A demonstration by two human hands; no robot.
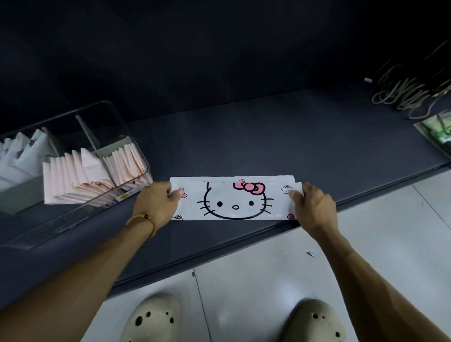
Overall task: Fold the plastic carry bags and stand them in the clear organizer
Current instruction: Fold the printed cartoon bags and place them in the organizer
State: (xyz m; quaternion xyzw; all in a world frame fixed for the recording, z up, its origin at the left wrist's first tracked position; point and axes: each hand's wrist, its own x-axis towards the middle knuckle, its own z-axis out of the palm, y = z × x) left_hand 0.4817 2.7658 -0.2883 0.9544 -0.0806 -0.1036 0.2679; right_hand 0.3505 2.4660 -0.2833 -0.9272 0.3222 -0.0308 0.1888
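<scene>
- Carry bag (233,199), white with a cat face and a pink bow printed on it, lies folded into a long flat strip at the front edge of the worktop (284,137), about in the middle of it.
- We see that the worktop is dark grey and runs along a dark wall; below its front edge there is a floor of pale tiles (267,269).
- At the left end of the worktop stands the clear organizer (133,142), with dividers inside.
- In its compartments folded bags stand upright: pink folded bags (76,176) in the nearer compartments and white folded bags (13,153) at the far left.
- At the right end of the worktop we see a heap of beige cords (406,92) and a green and white packet (440,132) under them.
- Our left hand (158,201) holds the left end of the strip, the fingers curled around its edge; a bead bracelet (142,220) is on the wrist.
- Our right hand (314,207) pinches the right end in the same way, thumb on top.
- Both forearms reach forward from the bottom corners, and two cream clogs (152,321) stand on the tiles.
</scene>
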